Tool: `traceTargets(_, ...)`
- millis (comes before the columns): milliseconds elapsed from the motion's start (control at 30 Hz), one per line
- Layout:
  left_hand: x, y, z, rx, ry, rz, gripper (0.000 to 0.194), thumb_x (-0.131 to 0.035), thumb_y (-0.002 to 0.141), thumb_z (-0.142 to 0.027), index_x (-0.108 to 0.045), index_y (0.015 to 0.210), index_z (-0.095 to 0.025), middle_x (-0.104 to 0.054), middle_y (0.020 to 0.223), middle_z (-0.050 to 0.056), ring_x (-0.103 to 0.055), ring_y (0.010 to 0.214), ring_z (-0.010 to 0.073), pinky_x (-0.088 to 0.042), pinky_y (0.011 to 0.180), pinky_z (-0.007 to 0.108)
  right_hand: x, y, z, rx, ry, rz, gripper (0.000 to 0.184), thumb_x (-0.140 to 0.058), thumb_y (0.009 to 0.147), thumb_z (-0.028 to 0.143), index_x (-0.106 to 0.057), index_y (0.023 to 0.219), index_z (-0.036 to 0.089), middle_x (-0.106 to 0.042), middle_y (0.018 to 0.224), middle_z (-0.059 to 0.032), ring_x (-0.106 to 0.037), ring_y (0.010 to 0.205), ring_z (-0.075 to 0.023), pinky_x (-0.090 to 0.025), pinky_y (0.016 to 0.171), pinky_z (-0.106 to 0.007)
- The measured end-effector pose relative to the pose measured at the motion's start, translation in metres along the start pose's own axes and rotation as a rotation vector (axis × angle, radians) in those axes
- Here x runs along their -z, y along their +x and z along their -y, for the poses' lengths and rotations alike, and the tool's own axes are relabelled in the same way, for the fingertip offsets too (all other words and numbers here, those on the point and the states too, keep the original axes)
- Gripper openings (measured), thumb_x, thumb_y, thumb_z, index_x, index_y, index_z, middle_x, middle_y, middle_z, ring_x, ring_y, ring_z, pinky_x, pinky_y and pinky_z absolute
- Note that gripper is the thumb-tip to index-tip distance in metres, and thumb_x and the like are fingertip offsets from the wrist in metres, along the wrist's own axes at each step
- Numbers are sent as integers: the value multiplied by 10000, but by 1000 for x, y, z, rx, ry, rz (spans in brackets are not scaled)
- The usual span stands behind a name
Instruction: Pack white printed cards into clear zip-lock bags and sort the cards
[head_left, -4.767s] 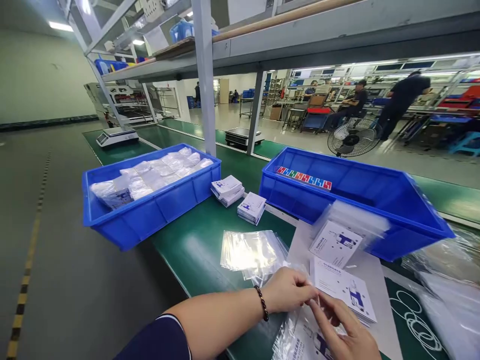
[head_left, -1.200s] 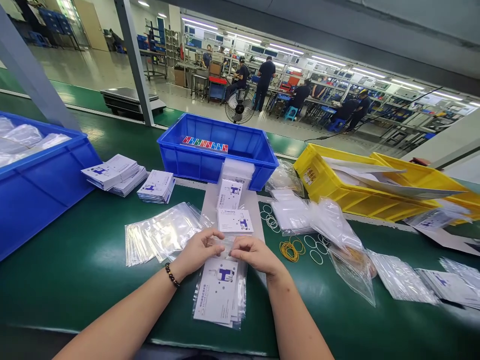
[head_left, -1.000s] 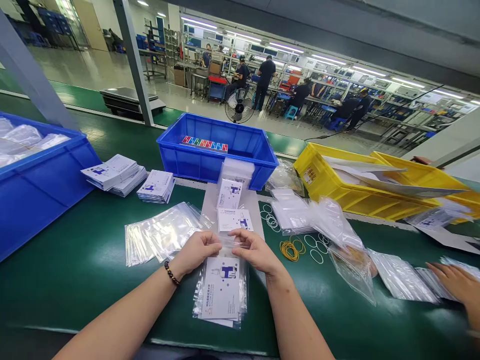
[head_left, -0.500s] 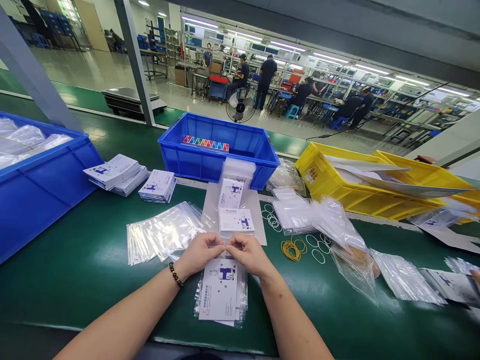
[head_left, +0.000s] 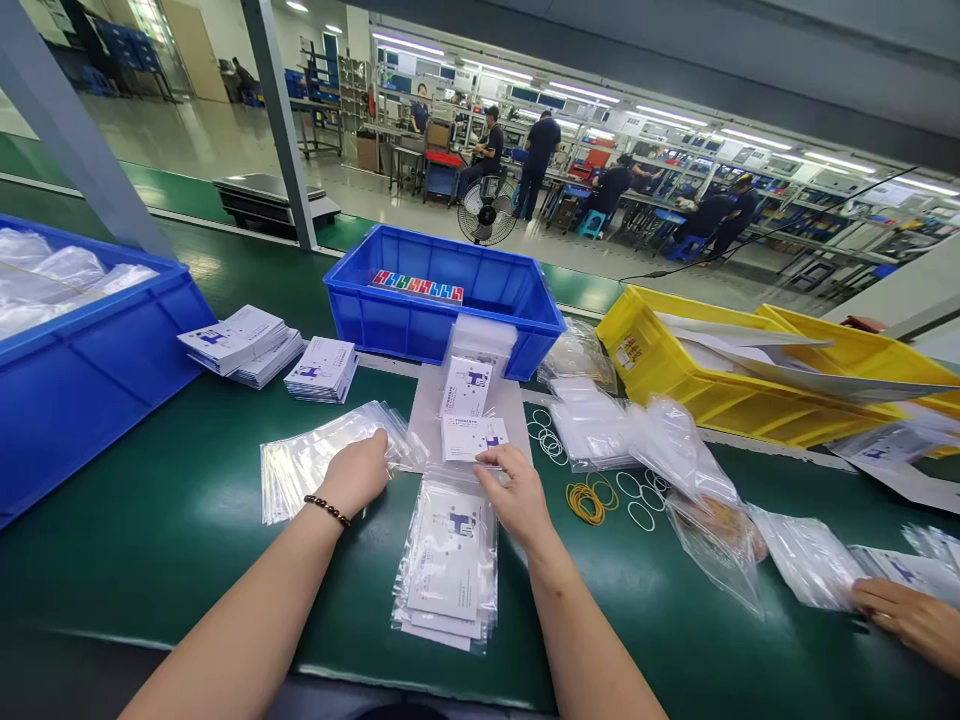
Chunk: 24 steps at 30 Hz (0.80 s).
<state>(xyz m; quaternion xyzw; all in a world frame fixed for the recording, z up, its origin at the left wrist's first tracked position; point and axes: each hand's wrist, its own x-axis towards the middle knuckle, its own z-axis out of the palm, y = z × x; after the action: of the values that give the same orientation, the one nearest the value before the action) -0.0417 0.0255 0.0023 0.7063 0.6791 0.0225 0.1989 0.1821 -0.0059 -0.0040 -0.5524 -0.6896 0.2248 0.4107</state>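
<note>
My left hand (head_left: 358, 470) is on the right part of a fan of clear zip bags (head_left: 300, 465), its fingers curled closed at a bag's edge. My right hand (head_left: 516, 492) hovers at the front edge of a small stack of white booklets (head_left: 461, 437), thumb and fingertips a little apart. Between my forearms lies a pile of bagged booklets (head_left: 444, 560), each printed with a blue pump picture; the top one sits inside its clear bag. Another bagged booklet (head_left: 466, 387) leans behind the stack, against the blue bin (head_left: 442, 335).
Booklet piles (head_left: 322, 368) stand left, beside a big blue bin (head_left: 97, 370) of bagged items. To the right are yellow rubber bands (head_left: 585, 503), white rings (head_left: 547, 440), plastic packs (head_left: 592, 425) and yellow bins (head_left: 675, 365). A co-worker's hand (head_left: 911, 615) is at far right.
My hands have parted from their pinch above the bagged pile. The left moved left onto the zip bags; the right moved right and up to the booklet stack. The co-worker's hand came further into view.
</note>
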Motion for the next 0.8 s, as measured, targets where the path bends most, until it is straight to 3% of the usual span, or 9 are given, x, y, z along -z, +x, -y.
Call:
traceTargets(133, 1, 0, 0, -17, -45, -21, 207, -373, 785, -103, -494, 932, -183, -633, 798, 92, -603, 750, 255, -357, 576, 297, -2, 0, 2, -14, 44, -9, 94, -551, 766, 253, -616, 719, 204, -610, 761, -40, -561, 770, -185, -452, 741, -331)
traceTargets(233, 2, -4, -2, -117, -297, -85, 160, -351, 833, -186, -465, 943, -206, -592, 741, 27, -580, 710, 197, -392, 606, 274, -7, 1, 4, -108, 181, 44, 159, -562, 759, 334, -624, 724, 191, -617, 765, -47, -568, 716, -173, -466, 685, -320)
traceTargets(333, -2, -11, -7, -323, -638, -103, 145, -374, 836, -276, -467, 928, -215, -536, 679, -18, -534, 646, 160, -408, 619, 259, -17, 0, 5, -345, 477, 190, 401, -521, 763, 505, -615, 945, 160, -641, 770, -58, -571, 568, -149, -460, 521, -287)
traceTargets(433, -7, -20, -15, -459, -638, -19, 140, -402, 806, -269, -501, 887, -212, -508, 632, -33, -495, 599, 146, -379, 594, 257, -25, -3, 5, -473, 597, 252, 547, -519, 759, 524, -540, 1138, 130, -640, 686, -31, -535, 448, -123, -429, 435, -256)
traceTargets(500, -9, -24, -21, -468, -578, 34, 116, -439, 780, -269, -524, 832, -209, -487, 590, -41, -467, 568, 142, -350, 566, 256, -27, -6, 5, -392, 439, 188, 463, -536, 773, 427, -567, 1130, 133, -643, 663, -23, -548, 470, -130, -460, 480, -270)
traceTargets(633, -13, -24, -30, -420, -690, 33, 242, -482, 785, -391, -521, 654, -191, -484, 583, -32, -446, 574, 134, -343, 555, 251, -30, -12, 6, 40, -39, 52, 315, -412, 850, 242, -648, 1046, 172, -688, 818, -83, -631, 736, -190, -499, 686, -315)
traceTargets(700, -16, -22, -33, -384, -810, -3, 360, -448, 801, -458, -468, 566, -186, -447, 550, -36, -418, 552, 122, -339, 547, 247, -31, -15, 7, 226, -208, 51, 346, -365, 872, 194, -635, 1087, 166, -685, 805, -94, -626, 734, -188, -488, 658, -297)
traceTargets(800, -20, -20, -35, -292, -917, -15, 422, -428, 795, -508, -455, 524, -186, -382, 486, -51, -362, 494, 108, -311, 511, 245, -33, -17, 10, 391, -374, 36, 365, -334, 889, 162, -610, 1126, 129, -650, 693, -85, -587, 628, -176, -444, 562, -281)
